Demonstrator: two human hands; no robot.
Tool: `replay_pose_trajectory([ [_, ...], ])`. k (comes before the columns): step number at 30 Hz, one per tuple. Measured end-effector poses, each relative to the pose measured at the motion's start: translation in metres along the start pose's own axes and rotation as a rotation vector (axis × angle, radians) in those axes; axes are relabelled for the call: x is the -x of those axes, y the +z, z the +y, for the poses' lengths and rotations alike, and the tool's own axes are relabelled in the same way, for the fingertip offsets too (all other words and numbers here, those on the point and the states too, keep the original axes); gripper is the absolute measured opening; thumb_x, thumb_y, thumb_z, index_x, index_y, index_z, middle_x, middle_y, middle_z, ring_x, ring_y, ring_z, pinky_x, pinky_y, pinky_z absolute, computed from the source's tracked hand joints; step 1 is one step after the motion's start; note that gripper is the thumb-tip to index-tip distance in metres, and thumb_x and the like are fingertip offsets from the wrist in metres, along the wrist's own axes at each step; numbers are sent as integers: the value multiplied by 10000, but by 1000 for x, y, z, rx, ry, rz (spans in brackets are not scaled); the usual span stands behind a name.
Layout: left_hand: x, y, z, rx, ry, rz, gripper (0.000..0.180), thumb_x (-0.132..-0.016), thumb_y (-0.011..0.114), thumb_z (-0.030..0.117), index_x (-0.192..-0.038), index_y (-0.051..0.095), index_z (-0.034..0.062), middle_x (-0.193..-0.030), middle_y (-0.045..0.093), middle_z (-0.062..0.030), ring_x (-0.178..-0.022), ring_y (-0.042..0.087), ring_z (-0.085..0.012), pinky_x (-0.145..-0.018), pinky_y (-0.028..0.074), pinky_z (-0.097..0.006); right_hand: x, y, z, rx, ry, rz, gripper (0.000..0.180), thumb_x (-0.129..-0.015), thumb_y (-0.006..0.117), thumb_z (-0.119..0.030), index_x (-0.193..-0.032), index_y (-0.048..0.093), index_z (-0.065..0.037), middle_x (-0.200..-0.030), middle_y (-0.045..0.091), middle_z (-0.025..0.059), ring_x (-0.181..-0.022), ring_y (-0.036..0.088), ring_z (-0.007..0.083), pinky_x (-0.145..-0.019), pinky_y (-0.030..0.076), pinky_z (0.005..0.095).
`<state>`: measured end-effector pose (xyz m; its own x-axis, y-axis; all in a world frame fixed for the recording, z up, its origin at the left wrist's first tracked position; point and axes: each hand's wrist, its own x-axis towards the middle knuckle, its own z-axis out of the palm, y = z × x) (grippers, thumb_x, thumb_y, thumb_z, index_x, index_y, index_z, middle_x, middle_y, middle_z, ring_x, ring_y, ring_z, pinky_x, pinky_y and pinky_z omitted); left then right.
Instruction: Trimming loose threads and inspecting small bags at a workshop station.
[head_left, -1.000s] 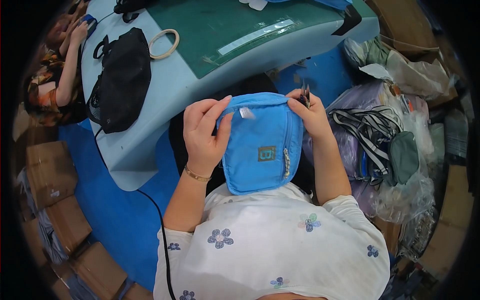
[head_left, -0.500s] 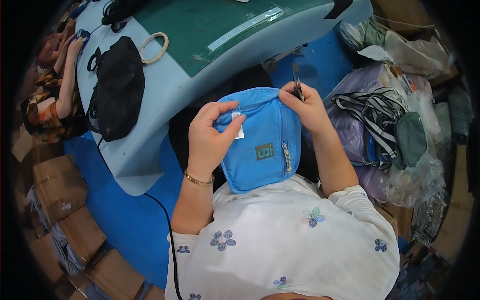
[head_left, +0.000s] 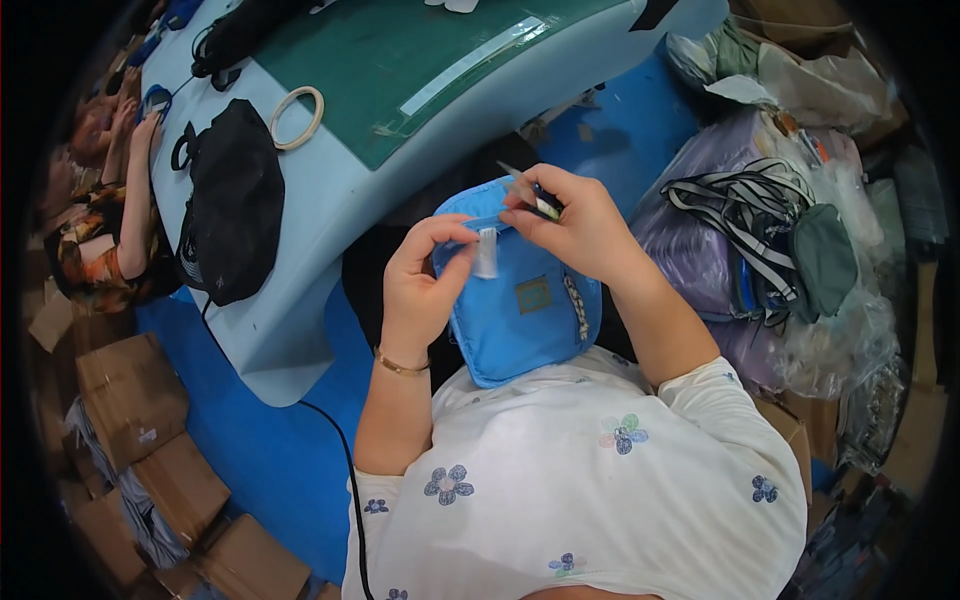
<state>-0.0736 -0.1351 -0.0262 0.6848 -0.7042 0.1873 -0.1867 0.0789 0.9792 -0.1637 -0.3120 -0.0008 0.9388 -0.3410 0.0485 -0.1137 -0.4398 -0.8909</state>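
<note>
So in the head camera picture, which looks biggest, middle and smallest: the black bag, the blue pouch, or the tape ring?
1. black bag
2. blue pouch, close behind; it sits nearer the camera, so this order is unsure
3. tape ring, clearly smallest

— Where does the view sit?
— On the person's head, looking steeply down over the chest at both hands, which are close below.
— And farther out?
— The fisheye bends the worktop (head_left: 300,300) above and the blue floor (head_left: 250,450) at left.
</note>
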Motion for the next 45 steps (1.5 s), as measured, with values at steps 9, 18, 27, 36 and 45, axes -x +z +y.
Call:
replay_pose_trajectory([
  [9, -9, 18, 13, -254, -38, 128, 211, -762, 699, 70, -919, 561, 42, -889, 618, -58, -792, 580, -132, -723, 452, -230, -3, -5, 7, -363, -25, 22, 206, -753, 706, -5, -746, 507, -56, -767, 593, 4, -628, 446, 38, -558, 363, 187],
  [18, -15, 5, 11, 112, -164, -33, 129, -872, 605, 141, -909, 605, 18, -908, 615, -39, -787, 543, -80, -712, 431, -201, -3, -5, 17, -377, -19, 16, 225, -753, 712, -12, -733, 492, -55, -769, 597, 8, -641, 439, 33, -563, 355, 184],
  [27, -11, 20, 9, -229, -102, 104, 205, -735, 701, 40, -913, 600, 32, -886, 610, -35, -809, 570, -111, -736, 449, -226, -1, -4, 17, -363, -41, 46, 232, -747, 722, -28, -734, 492, -54, -782, 607, 19, -654, 447, 47, -577, 361, 194],
  [36, -12, 16, 9, -30, -168, 31, 186, -754, 694, 44, -915, 604, 21, -882, 624, -34, -806, 573, -102, -721, 456, -217, -1, -5, 25, -378, -26, 38, 237, -748, 721, -36, -727, 486, -61, -761, 608, 5, -647, 441, 42, -572, 355, 194],
  [45, -14, 20, 7, -191, -135, 41, 174, -762, 701, 86, -891, 605, 20, -876, 616, -46, -800, 571, -116, -718, 454, -235, 1, -4, 21, -366, -2, 60, 230, -755, 709, -37, -716, 483, -60, -742, 605, 7, -680, 481, 51, -597, 381, 202],
])
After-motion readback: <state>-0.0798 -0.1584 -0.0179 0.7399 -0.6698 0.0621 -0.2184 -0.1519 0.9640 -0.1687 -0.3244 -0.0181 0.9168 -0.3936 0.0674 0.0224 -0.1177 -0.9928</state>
